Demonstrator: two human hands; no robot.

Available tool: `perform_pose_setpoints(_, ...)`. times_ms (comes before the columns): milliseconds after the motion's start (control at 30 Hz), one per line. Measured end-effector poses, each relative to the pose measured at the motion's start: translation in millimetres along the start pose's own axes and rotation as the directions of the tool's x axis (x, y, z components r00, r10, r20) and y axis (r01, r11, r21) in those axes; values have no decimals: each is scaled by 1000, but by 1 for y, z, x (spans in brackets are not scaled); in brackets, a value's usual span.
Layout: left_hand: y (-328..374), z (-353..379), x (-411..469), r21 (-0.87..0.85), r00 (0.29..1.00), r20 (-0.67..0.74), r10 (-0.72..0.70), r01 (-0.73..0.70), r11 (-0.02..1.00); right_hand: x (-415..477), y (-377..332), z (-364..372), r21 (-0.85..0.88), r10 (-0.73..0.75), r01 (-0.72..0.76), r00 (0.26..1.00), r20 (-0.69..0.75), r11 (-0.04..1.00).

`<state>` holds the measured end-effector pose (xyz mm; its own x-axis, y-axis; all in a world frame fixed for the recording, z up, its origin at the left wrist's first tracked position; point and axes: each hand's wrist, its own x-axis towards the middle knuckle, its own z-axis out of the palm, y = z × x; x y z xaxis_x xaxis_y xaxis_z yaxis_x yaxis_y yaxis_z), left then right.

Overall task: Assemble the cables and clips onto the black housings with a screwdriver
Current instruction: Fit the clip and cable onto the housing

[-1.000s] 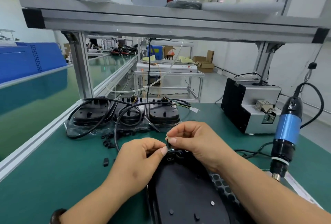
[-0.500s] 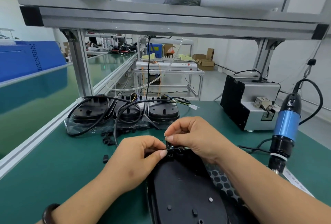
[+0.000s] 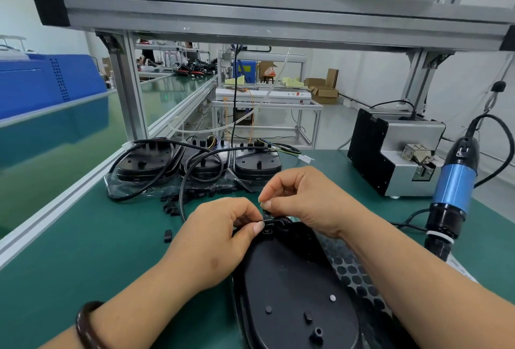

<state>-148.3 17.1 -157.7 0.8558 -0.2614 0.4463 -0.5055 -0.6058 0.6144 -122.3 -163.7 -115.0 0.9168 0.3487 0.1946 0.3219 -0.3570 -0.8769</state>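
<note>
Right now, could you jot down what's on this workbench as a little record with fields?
Left hand: pinches the black cable at the near housing's far end
Right hand: pinches a small black clip just above the cable
Electric screwdriver: upright, untouched, at right
Back row: three housings with cables
Loose clips: scattered on the green mat

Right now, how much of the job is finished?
Three black oval housings behind seem cabled. The left hand holds a black cable on the near black housing; the right hand pinches a small black clip. The blue screwdriver hangs untouched; loose black clips wait.
</note>
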Motion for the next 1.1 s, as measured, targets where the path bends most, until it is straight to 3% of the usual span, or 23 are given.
perform_pose_setpoints(367, -1, 4, 0, -43, 1000, -18, -9, 8, 999, 6, 5, 3, 354, 193, -215, 976, 96, 910)
perform_pose_setpoints(600, 1, 5, -2, -45, 999, -47, -17, 15, 999, 6, 1, 6, 299, 243, -249, 968, 57, 921)
perform_pose_setpoints(800, 2, 7, -5, 79, 998, -69, 13, -8, 997, -3, -3, 9, 15, 113, -114, 993, 12, 993)
perform_pose_setpoints(1100, 10, 0, 3, 133, 999, 33, -41, 37, 990, -15, 5, 3, 32, 117, -116, 992, -36, 993)
